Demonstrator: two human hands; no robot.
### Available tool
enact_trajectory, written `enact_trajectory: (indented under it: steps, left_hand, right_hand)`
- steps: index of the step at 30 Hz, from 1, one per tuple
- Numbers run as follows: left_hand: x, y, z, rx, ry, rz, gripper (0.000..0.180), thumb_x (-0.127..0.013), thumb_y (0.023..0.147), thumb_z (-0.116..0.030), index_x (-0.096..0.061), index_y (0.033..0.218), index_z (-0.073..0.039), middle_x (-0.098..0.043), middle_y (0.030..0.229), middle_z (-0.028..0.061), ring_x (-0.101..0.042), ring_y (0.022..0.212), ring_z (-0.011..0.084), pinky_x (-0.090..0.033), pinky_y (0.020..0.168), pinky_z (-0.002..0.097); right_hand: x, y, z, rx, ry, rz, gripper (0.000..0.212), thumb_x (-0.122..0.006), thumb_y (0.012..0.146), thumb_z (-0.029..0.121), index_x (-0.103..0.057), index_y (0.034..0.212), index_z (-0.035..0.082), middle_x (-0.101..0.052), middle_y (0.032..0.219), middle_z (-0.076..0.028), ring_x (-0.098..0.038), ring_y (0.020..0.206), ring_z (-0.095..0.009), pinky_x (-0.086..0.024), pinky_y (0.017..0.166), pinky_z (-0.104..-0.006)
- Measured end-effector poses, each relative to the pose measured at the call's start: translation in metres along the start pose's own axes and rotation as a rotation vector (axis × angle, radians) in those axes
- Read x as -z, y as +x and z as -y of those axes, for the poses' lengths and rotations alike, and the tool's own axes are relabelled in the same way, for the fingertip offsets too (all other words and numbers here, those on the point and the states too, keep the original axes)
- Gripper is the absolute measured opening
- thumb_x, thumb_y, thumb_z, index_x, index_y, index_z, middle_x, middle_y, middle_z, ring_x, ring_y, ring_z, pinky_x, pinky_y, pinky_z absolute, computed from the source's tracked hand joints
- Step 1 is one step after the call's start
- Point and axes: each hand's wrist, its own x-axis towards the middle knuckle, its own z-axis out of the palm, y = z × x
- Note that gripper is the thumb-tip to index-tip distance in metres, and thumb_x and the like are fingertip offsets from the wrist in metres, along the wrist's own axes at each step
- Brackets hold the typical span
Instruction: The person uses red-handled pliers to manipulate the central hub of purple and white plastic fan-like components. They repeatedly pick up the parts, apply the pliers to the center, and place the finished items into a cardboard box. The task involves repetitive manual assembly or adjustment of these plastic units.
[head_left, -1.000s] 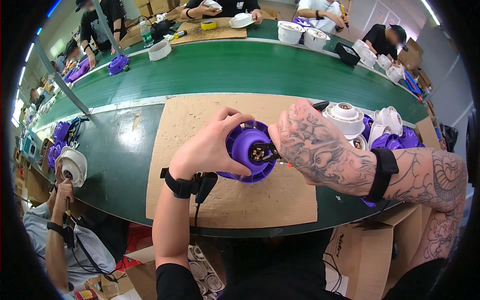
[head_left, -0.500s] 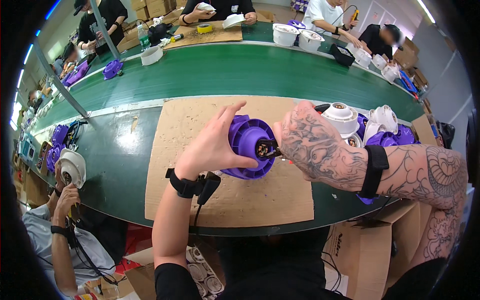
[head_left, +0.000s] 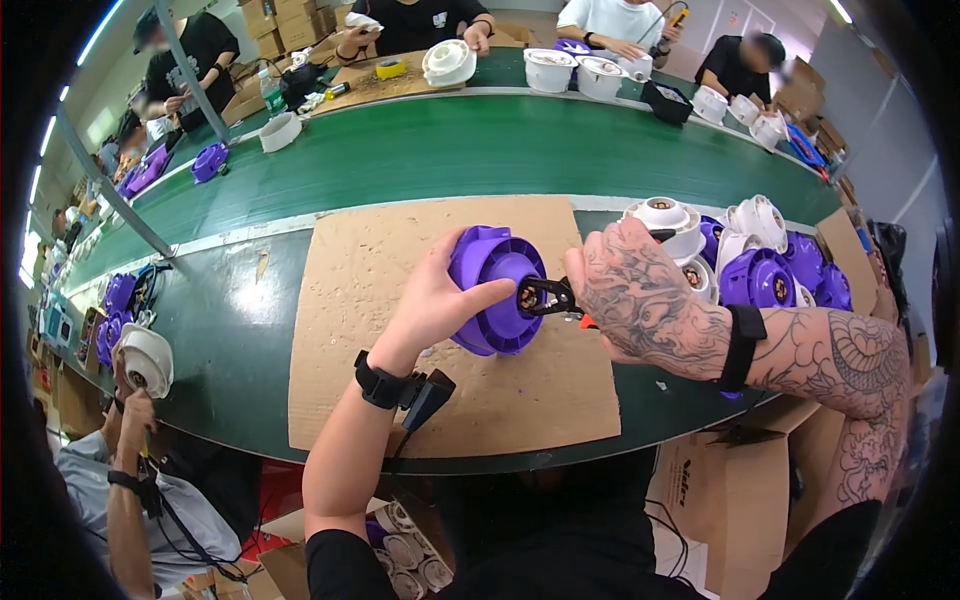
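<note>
My left hand is closed round a round purple plastic housing, with the thumb lying across its face toward the centre. The housing is tilted over the cardboard sheet, its open middle turned to the right; small copper-coloured parts show inside. My right hand grips black-jawed pliers with orange and black on the handles. The jaws' tips are at the housing's central opening; whether they pinch a part there I cannot tell. Most of the handles are hidden in my fist.
White housings and purple housings are heaped at the right of the green table. Beyond runs a green conveyor belt, with co-workers at its far side. At left, a co-worker handles a white housing. Open cardboard boxes stand below the edge.
My left hand has turned the housing and closed its spread fingers round it. The pliers have drawn back slightly to the right, showing more of their jaws.
</note>
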Motion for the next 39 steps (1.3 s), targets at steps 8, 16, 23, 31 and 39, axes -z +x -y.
enact_trajectory:
  steps: [8, 16, 23, 31, 39]
  left_hand:
    - [0.008, -0.006, -0.007, 0.056, -0.020, -0.031, 0.073, -0.085, 0.079, -0.013, -0.051, 0.141, 0.007, -0.067, 0.125, 0.0173, -0.066, 0.113, 0.0231, -0.053, 0.101, 0.0356]
    - [-0.001, -0.002, -0.005, 0.020, -0.011, -0.025, 0.074, -0.086, 0.077, -0.013, -0.051, 0.140, 0.008, -0.067, 0.124, 0.0172, -0.066, 0.113, 0.0233, -0.052, 0.101, 0.0360]
    - [-0.002, -0.010, -0.014, -0.033, 0.062, -0.060, 0.079, -0.087, 0.076, -0.018, -0.050, 0.141, 0.007, -0.065, 0.127, 0.0184, -0.065, 0.115, 0.0253, -0.052, 0.102, 0.0373]
    - [-0.019, -0.013, -0.020, -0.229, 0.181, -0.049, 0.083, -0.085, 0.076, -0.018, -0.043, 0.145, 0.004, -0.062, 0.130, 0.0229, -0.063, 0.121, 0.0356, -0.050, 0.104, 0.0427]
    - [-0.022, -0.013, -0.015, -0.508, 0.253, -0.181, 0.086, -0.090, 0.074, -0.012, -0.041, 0.144, 0.002, -0.060, 0.128, 0.0202, -0.064, 0.116, 0.0300, -0.054, 0.093, 0.0394]
  right_hand:
    - [0.000, 0.011, 0.001, 0.036, 0.080, 0.046, 0.051, -0.081, 0.062, 0.036, -0.059, 0.096, 0.006, -0.057, 0.078, -0.003, -0.059, 0.074, -0.017, -0.039, 0.071, -0.0361]
    - [0.011, 0.001, -0.001, 0.013, 0.114, 0.059, 0.052, -0.081, 0.056, 0.030, -0.058, 0.095, 0.004, -0.058, 0.077, -0.005, -0.061, 0.073, -0.020, -0.041, 0.071, -0.0369]
    - [-0.016, -0.003, -0.012, -0.021, 0.554, 0.102, 0.049, -0.076, 0.056, 0.032, -0.059, 0.088, -0.001, -0.061, 0.074, -0.015, -0.065, 0.074, -0.030, -0.047, 0.071, -0.0417]
    - [-0.038, -0.014, -0.013, -0.237, 1.567, 0.868, 0.047, -0.069, 0.077, 0.036, -0.055, 0.101, -0.001, -0.057, 0.073, -0.007, -0.058, 0.069, -0.017, -0.049, 0.065, -0.0346]
    - [-0.089, -0.037, 0.063, -0.210, 2.851, 0.432, 0.033, -0.065, 0.080, 0.029, -0.052, 0.098, 0.005, -0.046, 0.075, 0.000, -0.043, 0.065, -0.010, -0.037, 0.062, -0.0259]
